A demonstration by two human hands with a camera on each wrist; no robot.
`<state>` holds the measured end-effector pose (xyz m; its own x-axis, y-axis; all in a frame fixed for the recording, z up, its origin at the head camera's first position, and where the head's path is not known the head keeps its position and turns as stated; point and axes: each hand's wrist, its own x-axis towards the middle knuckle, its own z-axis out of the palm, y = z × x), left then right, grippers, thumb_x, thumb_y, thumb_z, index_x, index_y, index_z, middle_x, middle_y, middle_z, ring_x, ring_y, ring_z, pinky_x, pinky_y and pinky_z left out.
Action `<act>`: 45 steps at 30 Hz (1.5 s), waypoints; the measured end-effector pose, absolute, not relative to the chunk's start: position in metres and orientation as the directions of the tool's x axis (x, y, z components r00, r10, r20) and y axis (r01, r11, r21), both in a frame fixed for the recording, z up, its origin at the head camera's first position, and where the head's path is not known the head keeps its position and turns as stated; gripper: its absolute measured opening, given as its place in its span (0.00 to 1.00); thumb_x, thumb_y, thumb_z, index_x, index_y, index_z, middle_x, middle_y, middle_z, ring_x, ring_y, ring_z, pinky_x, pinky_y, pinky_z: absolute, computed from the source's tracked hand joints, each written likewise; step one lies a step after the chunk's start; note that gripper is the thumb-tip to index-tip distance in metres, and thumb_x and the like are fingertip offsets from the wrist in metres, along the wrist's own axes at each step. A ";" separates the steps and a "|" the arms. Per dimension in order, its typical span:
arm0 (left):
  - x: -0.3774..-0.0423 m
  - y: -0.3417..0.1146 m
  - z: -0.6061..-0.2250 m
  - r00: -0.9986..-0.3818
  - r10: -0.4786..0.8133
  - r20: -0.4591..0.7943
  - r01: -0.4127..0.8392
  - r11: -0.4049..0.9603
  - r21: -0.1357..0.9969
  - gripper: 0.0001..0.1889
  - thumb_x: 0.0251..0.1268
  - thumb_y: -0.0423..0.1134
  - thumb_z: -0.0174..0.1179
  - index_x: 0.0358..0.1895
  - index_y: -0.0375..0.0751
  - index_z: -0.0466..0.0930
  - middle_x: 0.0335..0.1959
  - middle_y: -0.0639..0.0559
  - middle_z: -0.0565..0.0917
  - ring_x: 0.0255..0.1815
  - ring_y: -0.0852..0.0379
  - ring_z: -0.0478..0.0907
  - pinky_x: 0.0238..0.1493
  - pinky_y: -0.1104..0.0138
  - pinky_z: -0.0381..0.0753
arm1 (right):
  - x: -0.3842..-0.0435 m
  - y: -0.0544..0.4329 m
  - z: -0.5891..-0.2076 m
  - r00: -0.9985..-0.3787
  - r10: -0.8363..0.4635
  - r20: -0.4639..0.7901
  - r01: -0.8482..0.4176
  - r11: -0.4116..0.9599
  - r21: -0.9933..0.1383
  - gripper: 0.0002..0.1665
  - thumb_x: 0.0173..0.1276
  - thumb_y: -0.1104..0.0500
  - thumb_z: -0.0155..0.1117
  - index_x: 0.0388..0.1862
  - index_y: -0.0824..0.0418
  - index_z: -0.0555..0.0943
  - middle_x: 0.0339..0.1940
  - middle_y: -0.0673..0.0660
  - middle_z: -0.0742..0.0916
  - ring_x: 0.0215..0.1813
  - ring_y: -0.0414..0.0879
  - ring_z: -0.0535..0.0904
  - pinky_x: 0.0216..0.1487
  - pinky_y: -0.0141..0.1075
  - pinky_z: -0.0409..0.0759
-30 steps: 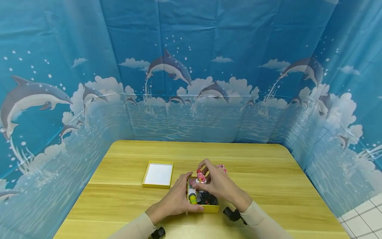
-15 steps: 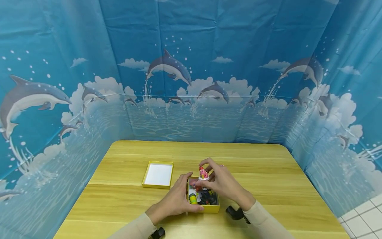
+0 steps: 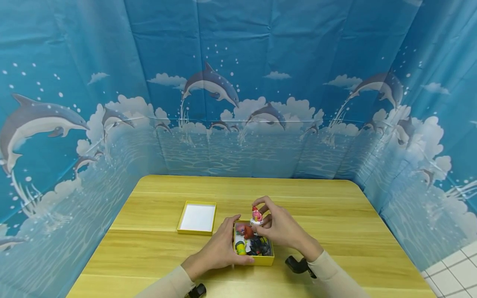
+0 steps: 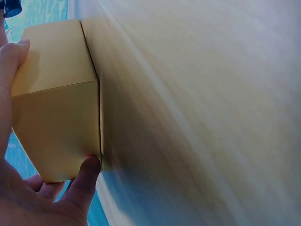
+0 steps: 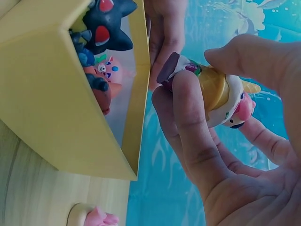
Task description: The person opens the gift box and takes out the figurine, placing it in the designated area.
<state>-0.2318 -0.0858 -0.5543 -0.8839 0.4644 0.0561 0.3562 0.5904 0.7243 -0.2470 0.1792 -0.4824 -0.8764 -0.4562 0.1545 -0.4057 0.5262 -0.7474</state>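
My left hand (image 3: 222, 247) grips the yellow box (image 3: 264, 260), thumb at its near side and fingers along its left side. Over the box's far right corner, my right hand (image 3: 281, 227) pinches a small figurine (image 3: 257, 216). It has a pink body, a red top and a white base in the head view. From the right wrist, the figurine (image 5: 218, 92) shows a gold cone-shaped part and a dark foot. Inside the box lie a black figurine with red ears (image 5: 110, 28), an orange-red one (image 3: 248, 232), a pink one (image 5: 115, 70) and a yellow piece (image 3: 240, 248).
A shallow yellow tray-like lid (image 3: 181, 227) with a white inside lies left of the box on the wooden table (image 3: 149, 256). Beside the box, another pink figurine (image 5: 101, 217) stands on the table. A dolphin-print curtain (image 3: 238, 149) surrounds the table's back and sides.
My right hand has drawn the figurine up and to the right, uncovering more of the figurines in the box. The left hand has stayed on the box.
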 end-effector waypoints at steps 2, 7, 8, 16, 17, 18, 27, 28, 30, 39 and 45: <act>-0.232 -0.086 -0.554 -0.884 0.464 0.057 0.356 0.589 0.726 0.74 0.56 0.77 0.84 0.97 0.46 0.52 0.87 0.42 0.71 0.80 0.47 0.78 0.78 0.42 0.84 | -0.247 0.180 -0.482 -0.880 -0.454 0.144 -0.395 0.526 -0.753 0.34 0.80 0.59 0.80 0.78 0.49 0.75 0.58 0.59 0.89 0.42 0.38 0.92 0.46 0.32 0.93; -0.231 -0.085 -0.555 -0.884 0.464 0.060 0.358 0.587 0.726 0.74 0.55 0.77 0.85 0.97 0.46 0.52 0.87 0.43 0.71 0.79 0.47 0.78 0.78 0.43 0.84 | -0.247 0.184 -0.482 -0.882 -0.450 0.143 -0.392 0.529 -0.753 0.36 0.80 0.57 0.80 0.79 0.49 0.74 0.59 0.60 0.88 0.43 0.39 0.92 0.47 0.33 0.93; -0.231 -0.085 -0.555 -0.883 0.465 0.061 0.359 0.586 0.726 0.74 0.55 0.77 0.85 0.97 0.45 0.52 0.87 0.42 0.71 0.79 0.47 0.78 0.79 0.43 0.84 | -0.247 0.184 -0.482 -0.883 -0.447 0.146 -0.392 0.529 -0.753 0.36 0.79 0.57 0.81 0.79 0.48 0.74 0.59 0.60 0.89 0.44 0.39 0.92 0.47 0.33 0.93; -0.231 -0.086 -0.553 -0.882 0.467 0.067 0.367 0.590 0.719 0.73 0.57 0.76 0.85 0.96 0.45 0.52 0.88 0.41 0.71 0.80 0.46 0.79 0.79 0.42 0.84 | -0.249 0.191 -0.480 -0.899 -0.408 0.159 -0.373 0.525 -0.765 0.37 0.79 0.58 0.82 0.79 0.51 0.73 0.62 0.61 0.88 0.45 0.41 0.91 0.48 0.33 0.93; -0.231 -0.086 -0.553 -0.882 0.467 0.066 0.366 0.590 0.720 0.73 0.57 0.75 0.85 0.96 0.45 0.52 0.88 0.41 0.71 0.80 0.46 0.79 0.79 0.42 0.85 | -0.249 0.192 -0.480 -0.900 -0.404 0.162 -0.373 0.525 -0.765 0.37 0.79 0.57 0.82 0.79 0.51 0.73 0.62 0.61 0.89 0.45 0.41 0.91 0.48 0.33 0.93; -0.231 -0.086 -0.553 -0.882 0.467 0.065 0.365 0.590 0.720 0.73 0.57 0.75 0.85 0.96 0.45 0.52 0.88 0.42 0.71 0.79 0.46 0.79 0.78 0.42 0.85 | -0.249 0.193 -0.480 -0.902 -0.399 0.165 -0.372 0.527 -0.764 0.37 0.79 0.57 0.82 0.79 0.52 0.73 0.62 0.61 0.89 0.45 0.40 0.91 0.48 0.33 0.93; -0.231 -0.085 -0.553 -0.882 0.467 0.066 0.367 0.592 0.718 0.73 0.56 0.75 0.86 0.96 0.45 0.53 0.88 0.42 0.70 0.82 0.45 0.78 0.80 0.41 0.83 | -0.254 0.200 -0.482 -0.915 -0.345 0.207 -0.376 0.547 -0.748 0.38 0.78 0.57 0.85 0.78 0.57 0.74 0.62 0.61 0.91 0.44 0.38 0.90 0.47 0.33 0.92; -0.231 -0.085 -0.553 -0.882 0.467 0.064 0.366 0.592 0.718 0.73 0.56 0.75 0.86 0.96 0.45 0.53 0.88 0.42 0.70 0.82 0.44 0.78 0.80 0.41 0.83 | -0.254 0.201 -0.483 -0.915 -0.341 0.215 -0.380 0.550 -0.744 0.38 0.78 0.57 0.85 0.77 0.58 0.74 0.62 0.61 0.91 0.44 0.38 0.89 0.47 0.33 0.92; -0.231 -0.085 -0.553 -0.881 0.468 0.062 0.365 0.592 0.718 0.73 0.56 0.75 0.86 0.96 0.45 0.53 0.88 0.42 0.71 0.82 0.44 0.78 0.80 0.40 0.83 | -0.256 0.203 -0.483 -0.914 -0.333 0.230 -0.388 0.560 -0.732 0.38 0.77 0.56 0.86 0.77 0.60 0.74 0.61 0.61 0.91 0.44 0.38 0.89 0.46 0.33 0.91; -0.231 -0.086 -0.553 -0.881 0.470 0.051 0.358 0.594 0.721 0.73 0.57 0.76 0.85 0.97 0.46 0.52 0.89 0.41 0.70 0.84 0.42 0.77 0.80 0.38 0.83 | -0.259 0.212 -0.481 -0.917 -0.306 0.257 -0.393 0.572 -0.720 0.39 0.77 0.51 0.87 0.76 0.59 0.74 0.59 0.60 0.92 0.48 0.40 0.91 0.46 0.33 0.91; -0.231 -0.085 -0.553 -0.881 0.470 0.050 0.359 0.597 0.718 0.73 0.57 0.76 0.85 0.97 0.46 0.52 0.90 0.40 0.69 0.85 0.41 0.75 0.81 0.38 0.82 | -0.262 0.218 -0.483 -0.922 -0.276 0.273 -0.387 0.616 -0.686 0.40 0.75 0.51 0.89 0.75 0.59 0.74 0.55 0.58 0.92 0.47 0.41 0.90 0.46 0.33 0.90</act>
<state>-0.2311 -0.0853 -0.5531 -0.8814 0.4696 0.0503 0.3588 0.5966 0.7178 -0.2619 0.2180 -0.4827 -0.9217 -0.2758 0.2726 -0.3872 0.6163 -0.6858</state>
